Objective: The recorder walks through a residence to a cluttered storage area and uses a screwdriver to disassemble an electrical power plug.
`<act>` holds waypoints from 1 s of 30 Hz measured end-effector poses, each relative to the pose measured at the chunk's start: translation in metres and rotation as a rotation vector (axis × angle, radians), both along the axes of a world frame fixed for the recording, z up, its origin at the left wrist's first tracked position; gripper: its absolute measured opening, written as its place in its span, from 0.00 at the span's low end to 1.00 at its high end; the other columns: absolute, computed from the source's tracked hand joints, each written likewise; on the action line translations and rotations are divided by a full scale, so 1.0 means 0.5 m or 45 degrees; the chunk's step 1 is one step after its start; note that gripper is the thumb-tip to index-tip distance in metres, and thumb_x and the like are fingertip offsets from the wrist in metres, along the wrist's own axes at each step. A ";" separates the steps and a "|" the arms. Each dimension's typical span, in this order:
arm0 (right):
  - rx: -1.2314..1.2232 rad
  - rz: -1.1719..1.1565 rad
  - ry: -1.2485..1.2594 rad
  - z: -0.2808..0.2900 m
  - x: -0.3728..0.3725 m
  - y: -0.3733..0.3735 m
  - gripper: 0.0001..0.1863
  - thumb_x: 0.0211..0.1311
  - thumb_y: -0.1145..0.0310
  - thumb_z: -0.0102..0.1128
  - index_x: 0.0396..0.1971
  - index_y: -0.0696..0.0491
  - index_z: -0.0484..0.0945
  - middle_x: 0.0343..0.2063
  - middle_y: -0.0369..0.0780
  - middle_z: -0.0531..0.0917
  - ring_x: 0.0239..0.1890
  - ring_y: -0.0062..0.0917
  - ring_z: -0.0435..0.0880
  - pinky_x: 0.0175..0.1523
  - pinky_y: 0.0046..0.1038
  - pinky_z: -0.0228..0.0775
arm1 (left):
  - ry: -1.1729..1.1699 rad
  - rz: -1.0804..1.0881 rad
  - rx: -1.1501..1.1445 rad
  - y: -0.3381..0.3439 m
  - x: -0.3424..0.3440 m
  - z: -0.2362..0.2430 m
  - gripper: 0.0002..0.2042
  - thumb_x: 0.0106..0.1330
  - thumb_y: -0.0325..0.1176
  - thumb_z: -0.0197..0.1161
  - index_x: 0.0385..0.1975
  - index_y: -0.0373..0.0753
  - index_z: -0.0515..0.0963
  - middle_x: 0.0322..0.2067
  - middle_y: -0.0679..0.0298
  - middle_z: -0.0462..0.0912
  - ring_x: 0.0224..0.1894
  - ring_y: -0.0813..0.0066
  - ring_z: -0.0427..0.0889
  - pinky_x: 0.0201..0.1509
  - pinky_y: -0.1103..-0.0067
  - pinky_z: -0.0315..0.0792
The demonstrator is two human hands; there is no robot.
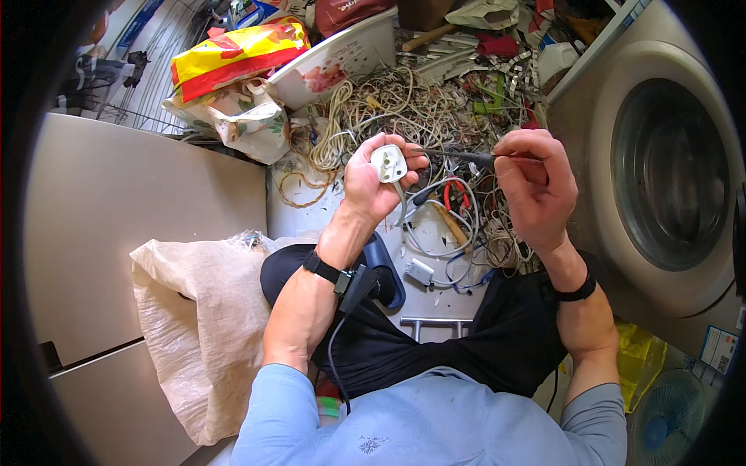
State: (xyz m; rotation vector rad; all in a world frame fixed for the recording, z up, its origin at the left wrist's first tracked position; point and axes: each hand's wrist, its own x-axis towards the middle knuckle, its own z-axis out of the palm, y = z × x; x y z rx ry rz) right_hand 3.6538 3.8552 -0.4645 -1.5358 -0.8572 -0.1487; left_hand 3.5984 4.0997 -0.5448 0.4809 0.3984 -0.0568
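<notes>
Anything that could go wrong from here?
Two risks:
1. The screwdriver in the right hand points toward the left hand, so a slip might jab its bare fingers.
2. The white plug is held in midair in the left hand; if it's knocked loose, it could drop toward the cable tangle and floor clutter.

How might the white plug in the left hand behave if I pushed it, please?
The white plug would probably feel stiff, as its casing looks like hard plastic. It seems unlikely to roll far, given its squarish outline. The grey cord would likely flex, since it curves down from the plug.
</notes>
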 end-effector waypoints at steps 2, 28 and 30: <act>0.019 0.001 0.008 0.003 0.003 -0.002 0.10 0.67 0.84 0.57 0.47 0.61 0.73 0.44 0.41 0.79 0.34 0.13 0.76 0.38 0.15 0.71 | 0.037 0.017 -0.044 -0.006 0.001 0.018 0.17 0.77 0.40 0.45 0.38 0.36 0.78 0.35 0.51 0.86 0.37 0.52 0.87 0.30 0.69 0.80; -0.068 -0.192 -0.290 0.002 0.006 0.008 0.11 0.56 0.87 0.65 0.37 0.59 0.79 0.33 0.41 0.82 0.24 0.18 0.78 0.26 0.20 0.70 | 0.137 -0.089 0.403 0.020 0.009 0.027 0.20 0.80 0.51 0.45 0.39 0.40 0.76 0.26 0.60 0.81 0.22 0.73 0.78 0.19 0.80 0.69; -0.035 -0.135 -0.278 -0.006 -0.001 0.007 0.10 0.58 0.87 0.63 0.38 0.59 0.78 0.37 0.39 0.81 0.24 0.13 0.72 0.27 0.16 0.65 | 0.162 -0.100 0.251 0.028 0.005 0.020 0.21 0.80 0.52 0.44 0.39 0.40 0.76 0.27 0.58 0.81 0.24 0.70 0.78 0.20 0.80 0.70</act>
